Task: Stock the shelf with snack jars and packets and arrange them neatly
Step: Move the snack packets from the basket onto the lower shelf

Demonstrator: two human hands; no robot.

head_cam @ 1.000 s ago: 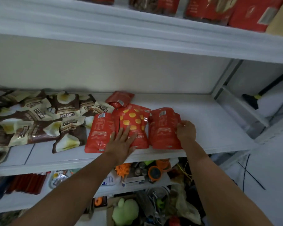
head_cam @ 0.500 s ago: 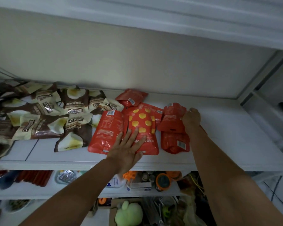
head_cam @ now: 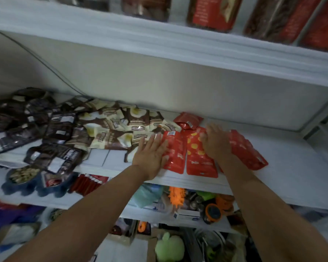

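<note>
The dotted packet (head_cam: 197, 157), glossy red with yellow spots, lies flat at the front of the white shelf (head_cam: 292, 167). Touching its left side lies a plain red packet (head_cam: 175, 152) with a white label at its top end. To its right a third red packet (head_cam: 246, 150) lies slanted, its crinkled foil catching the light. Just behind the dotted packet sits a smaller red pouch (head_cam: 187, 121). Further left of it, brown-and-cream packets (head_cam: 117, 133) overlap in a loose heap.

The left hand (head_cam: 150, 156) lies flat, fingers straight and slightly spread, grasping nothing. It rests on the left edge of the plain red packet, left of the dotted packet. The right hand (head_cam: 215, 142), blurred, has its fingers stretched out and holds nothing. Its palm covers the dotted packet's upper right corner and the slanted packet's near edge.
</note>
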